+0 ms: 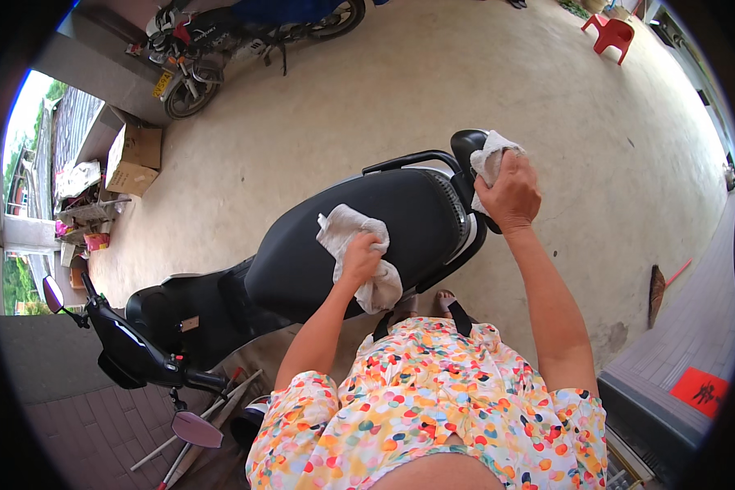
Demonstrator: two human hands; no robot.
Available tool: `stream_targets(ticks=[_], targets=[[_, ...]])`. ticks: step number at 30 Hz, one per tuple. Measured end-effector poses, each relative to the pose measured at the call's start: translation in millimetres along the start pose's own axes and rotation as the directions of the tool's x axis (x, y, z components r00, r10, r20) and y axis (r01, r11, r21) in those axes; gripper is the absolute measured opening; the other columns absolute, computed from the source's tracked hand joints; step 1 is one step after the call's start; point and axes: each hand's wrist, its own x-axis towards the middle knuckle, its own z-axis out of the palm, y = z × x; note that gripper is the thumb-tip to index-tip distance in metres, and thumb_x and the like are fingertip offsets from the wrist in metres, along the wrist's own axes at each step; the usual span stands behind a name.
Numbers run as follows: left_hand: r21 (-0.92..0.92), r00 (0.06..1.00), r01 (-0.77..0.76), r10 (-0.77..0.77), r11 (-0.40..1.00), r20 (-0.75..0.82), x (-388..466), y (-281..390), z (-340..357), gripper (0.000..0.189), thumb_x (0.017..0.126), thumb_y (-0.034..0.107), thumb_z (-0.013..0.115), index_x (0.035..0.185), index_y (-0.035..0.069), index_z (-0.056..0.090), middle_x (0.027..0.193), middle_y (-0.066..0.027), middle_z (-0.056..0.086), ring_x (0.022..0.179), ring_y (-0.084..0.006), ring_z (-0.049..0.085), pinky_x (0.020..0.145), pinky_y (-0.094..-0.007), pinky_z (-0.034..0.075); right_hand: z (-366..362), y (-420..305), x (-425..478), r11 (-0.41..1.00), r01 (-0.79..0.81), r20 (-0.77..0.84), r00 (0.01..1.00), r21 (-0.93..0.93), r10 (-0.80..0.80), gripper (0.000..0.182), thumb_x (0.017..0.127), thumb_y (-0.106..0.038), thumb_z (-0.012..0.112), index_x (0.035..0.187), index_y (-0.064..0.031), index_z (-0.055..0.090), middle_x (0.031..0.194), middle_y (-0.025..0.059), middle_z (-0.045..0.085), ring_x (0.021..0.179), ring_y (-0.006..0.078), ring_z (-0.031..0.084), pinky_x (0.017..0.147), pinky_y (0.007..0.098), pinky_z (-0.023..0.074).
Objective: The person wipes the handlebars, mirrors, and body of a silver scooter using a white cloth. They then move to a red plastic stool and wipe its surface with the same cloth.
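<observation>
A black electric scooter stands before me, its long padded seat (318, 245) reaching from the middle of the view toward the right. My left hand (362, 257) grips a crumpled off-white cloth (383, 288) that rests on the seat's near side. Farther right, my right hand (513, 195) presses a second white cloth (489, 160) against the black backrest (465, 142) behind the seat. That cloth and my hand hide part of the backrest. Between seat and backrest runs the black grab rail (410, 158). The handlebar (141, 349) with its two mirrors lies at the lower left.
A parked motorcycle (220, 49) stands at the upper left, near cardboard boxes (136, 156). At the upper right is a red plastic chair (612, 38). A broom (656, 294) lies right of me, by a raised tiled ledge (667, 361). Several poles (208, 422) lean beside the handlebar.
</observation>
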Motion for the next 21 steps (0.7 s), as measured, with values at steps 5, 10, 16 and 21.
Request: stream_targets(ticks=[5, 10, 16, 21], targets=[[-0.012, 0.838, -0.025, 0.014, 1.000, -0.545, 25.3, 10.3, -24.2, 0.025, 0.070, 0.003, 0.052, 0.093, 0.001, 0.060, 0.088, -0.0166, 0.054, 0.085, -0.0337, 0.053, 0.078, -0.0386, 0.043, 0.7, 2.0, -0.8, 1.000, -0.010, -0.002, 1.000, 0.018, 0.010, 0.045, 0.066, -0.034, 0.069, 0.098, -0.0098, 0.048, 0.093, 0.0088, 0.052, 0.083, 0.0287, 0.057, 0.060, 0.0414, 0.0506], [0.323, 0.959, 0.170, -0.082, 0.931, -0.271, 61.5, 28.7, -18.3, 0.036, 0.069, 0.018, 0.061, 0.104, 0.009, 0.057, 0.105, -0.0132, 0.050, 0.099, -0.0353, 0.048, 0.084, -0.0450, 0.043, -0.9, 0.4, 1.5, 1.000, -0.006, -0.012, 1.000, 0.015, 0.006, 0.045, 0.065, -0.033, 0.069, 0.097, -0.0097, 0.049, 0.092, 0.0084, 0.052, 0.083, 0.0280, 0.057, 0.060, 0.0408, 0.0507], [0.349, 0.891, 0.447, -0.375, 0.824, -0.258, 81.1, 63.4, -14.3, 0.050, 0.069, 0.026, 0.063, 0.115, 0.013, 0.049, 0.115, -0.0125, 0.045, 0.108, -0.0396, 0.043, 0.085, -0.0496, 0.043, -2.0, 1.7, 1.0, 0.998, -0.053, 0.084, 0.995, 0.038, 0.050, 0.047, 0.068, -0.034, 0.068, 0.102, -0.0091, 0.048, 0.100, 0.0103, 0.054, 0.090, 0.0310, 0.056, 0.064, 0.0431, 0.0506], [0.470, 0.947, 0.287, -0.173, 0.835, -0.271, 80.1, 35.2, 7.5, 0.043, 0.070, 0.012, 0.058, 0.113, 0.012, 0.051, 0.113, -0.0123, 0.046, 0.104, -0.0379, 0.046, 0.079, -0.0476, 0.048, -1.1, 0.9, 0.1, 1.000, -0.001, -0.019, 1.000, 0.007, 0.001, 0.047, 0.065, -0.034, 0.069, 0.099, -0.0098, 0.049, 0.091, 0.0084, 0.052, 0.080, 0.0274, 0.057, 0.061, 0.0401, 0.0508]])
